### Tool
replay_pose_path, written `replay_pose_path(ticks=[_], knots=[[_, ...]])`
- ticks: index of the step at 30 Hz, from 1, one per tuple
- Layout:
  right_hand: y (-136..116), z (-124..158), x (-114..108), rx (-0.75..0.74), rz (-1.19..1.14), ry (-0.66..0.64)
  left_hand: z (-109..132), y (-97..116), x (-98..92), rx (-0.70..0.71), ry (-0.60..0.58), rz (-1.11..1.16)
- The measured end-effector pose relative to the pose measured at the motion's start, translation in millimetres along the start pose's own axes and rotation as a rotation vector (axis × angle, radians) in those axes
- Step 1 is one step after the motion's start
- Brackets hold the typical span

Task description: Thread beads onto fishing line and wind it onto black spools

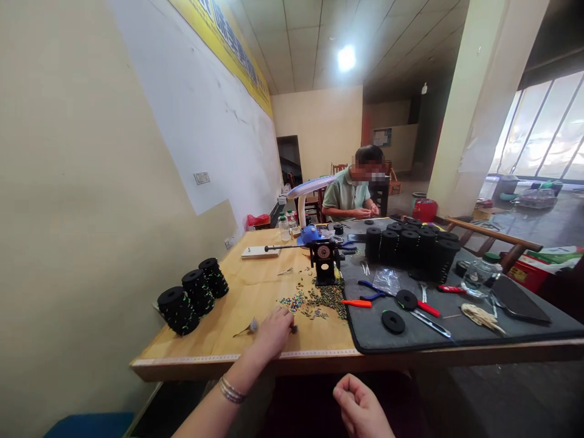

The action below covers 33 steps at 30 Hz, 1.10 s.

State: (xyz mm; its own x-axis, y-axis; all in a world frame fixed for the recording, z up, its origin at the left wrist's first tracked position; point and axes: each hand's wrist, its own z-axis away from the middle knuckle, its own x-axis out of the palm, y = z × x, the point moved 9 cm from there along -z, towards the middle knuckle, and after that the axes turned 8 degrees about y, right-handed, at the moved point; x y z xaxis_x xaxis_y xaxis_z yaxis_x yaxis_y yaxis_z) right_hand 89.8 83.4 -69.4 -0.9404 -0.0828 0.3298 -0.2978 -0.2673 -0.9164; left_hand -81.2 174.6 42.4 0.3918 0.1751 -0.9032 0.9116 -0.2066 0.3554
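Left hand and right hand are both bare, and so's the left forearm. Only bling I can spot is a silvery bracelet round the left wrist, kinda shiny, looks like thin bands stacked up.

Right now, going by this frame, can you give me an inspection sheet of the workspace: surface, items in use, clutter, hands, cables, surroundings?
Surface: wooden table, partly covered by a grey mat.
Items in use: loose multicoloured bead-like pieces beside a larger dark, brassy pile.
Clutter: three black spools at left, more on the mat; blue-handled pliers, orange-handled tool, black hand-cranked device, lamp.
Hands: left hand at the table, fingers near a small dark thing, too small to identify; right hand nearer the camera than the table edge, fingers curled, contents not visible.
Cables: nothing seen.
Surroundings: seated person beyond the table; lit ceiling light.
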Motion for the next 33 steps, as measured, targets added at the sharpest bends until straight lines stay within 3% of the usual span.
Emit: replay_pose_path(ticks=[4, 6, 10, 14, 18, 33], knots=[[-6.8, 4.8, -5.1, -0.012, -0.030, 0.061, 17.3, 14.7, -3.4, 0.003, 0.038, 0.191], [-11.9, 7.8, -4.4, -0.021, -0.043, 0.086, 35.0, 25.2, 5.0, -0.032, -0.004, 0.344], [-20.9, 13.4, 2.1, -0.061, -0.017, 0.082, 85.4, 42.3, 51.5, -0.379, -0.207, 1.040], [-19.8, 16.5, 3.4, -0.058, 0.078, 0.082, 121.4, 49.1, 81.5, -0.624, -0.182, 1.360], [-17.9, 17.8, 4.5, -0.055, 0.163, 0.080, 128.4, 51.1, 87.9, -0.607, -0.161, 1.346], [-18.7, 19.4, -0.6, -0.187, 0.381, 0.127, 127.3, 55.5, 76.4, -0.467, -0.041, 1.102]])
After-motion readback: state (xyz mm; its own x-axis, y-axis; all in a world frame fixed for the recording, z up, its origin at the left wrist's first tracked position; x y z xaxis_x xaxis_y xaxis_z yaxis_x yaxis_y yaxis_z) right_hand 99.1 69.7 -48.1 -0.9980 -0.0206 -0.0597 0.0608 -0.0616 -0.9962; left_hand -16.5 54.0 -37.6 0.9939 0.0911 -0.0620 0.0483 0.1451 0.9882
